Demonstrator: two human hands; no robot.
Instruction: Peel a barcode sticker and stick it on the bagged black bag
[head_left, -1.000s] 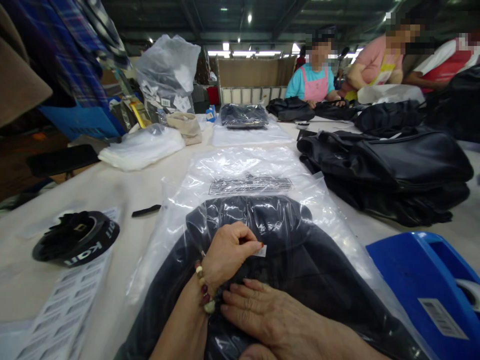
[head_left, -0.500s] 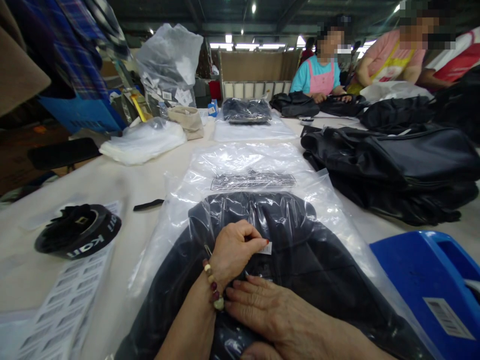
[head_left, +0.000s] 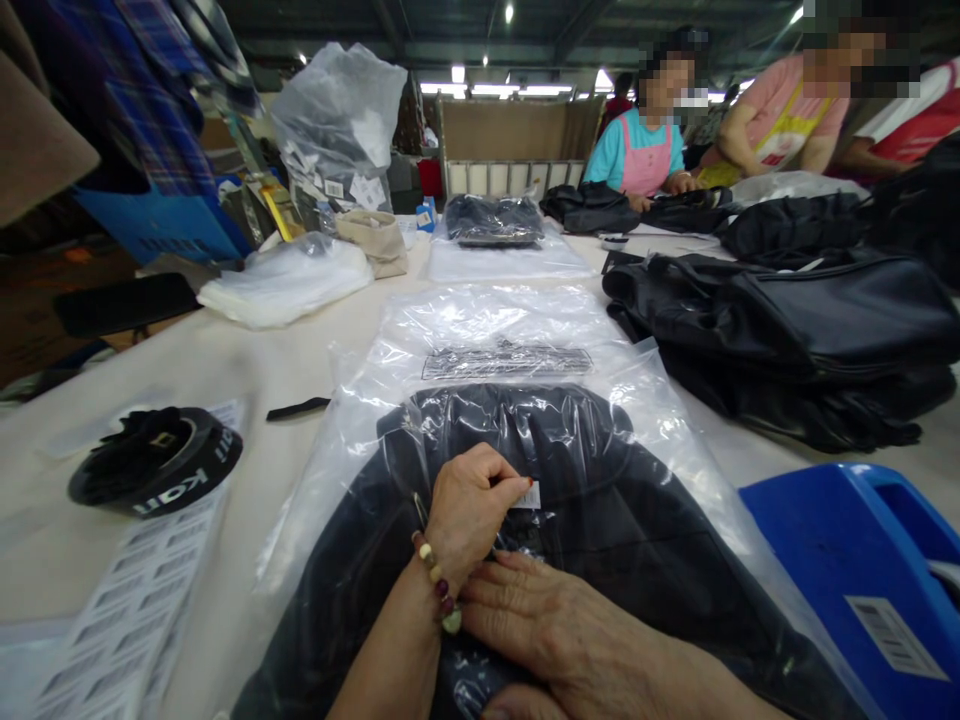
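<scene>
A black garment or soft bag (head_left: 637, 510) lies flat inside a clear plastic bag (head_left: 675, 410) in front of me. On its middle sits a small white barcode label (head_left: 529, 496). My left hand (head_left: 472, 500), with a beaded bracelet at the wrist, is closed, thumb and finger pinched together at the label's upper edge. Its curled fingers are partly hidden. Just below and to the right, my right hand (head_left: 547, 620) rests flat on the plastic, fingers stretched out and close to the left wrist.
Left are a roll of black tape (head_left: 157, 460) and sheets of barcode labels (head_left: 127, 600). A blue plastic bin (head_left: 817, 540) and stacked black bags (head_left: 795, 330) stand right. Clear plastic bags (head_left: 289, 285) lie behind left. Co-workers (head_left: 637, 155) handle black items across the table.
My left hand and the label have shifted very slightly, and the left wrist has turned a little. My right hand stays flat. A co-worker's hands have moved over a black item.
</scene>
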